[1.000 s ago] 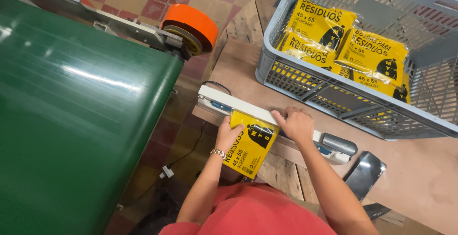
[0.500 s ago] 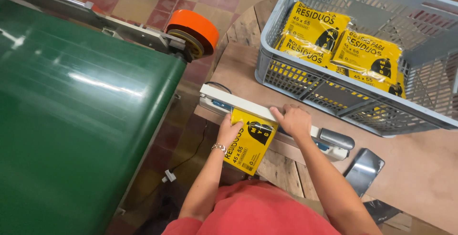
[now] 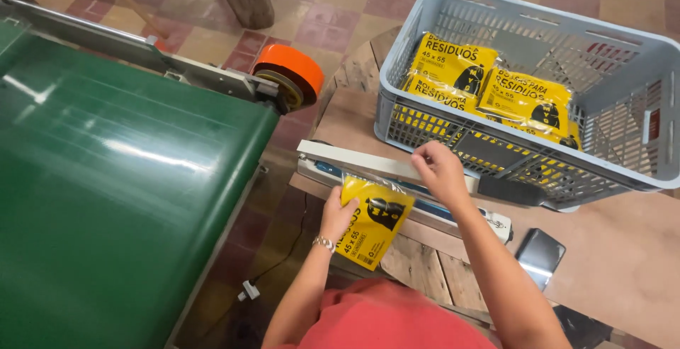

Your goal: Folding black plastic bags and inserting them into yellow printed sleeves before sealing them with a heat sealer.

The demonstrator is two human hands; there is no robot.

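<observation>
On a checkered red-and-tan tile floor, a wooden worktable (image 3: 623,264) stands beside a broad green conveyor belt (image 3: 120,179). The left hand (image 3: 338,216) pinches a yellow plastic packet with black print (image 3: 373,220), its top edge under the raised white arm of a bench heat sealer (image 3: 368,165). The right hand (image 3: 440,170) curls over that arm. A grey slatted plastic crate (image 3: 637,73) sits just behind, its right side cut off; bare tabletop lies right of the hands.

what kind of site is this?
Likely a small packing workshop: a green conveyor belt, a white bar-shaped heat sealer where both hands work a yellow plastic packet, and a grey plastic crate of matching packets.
</observation>
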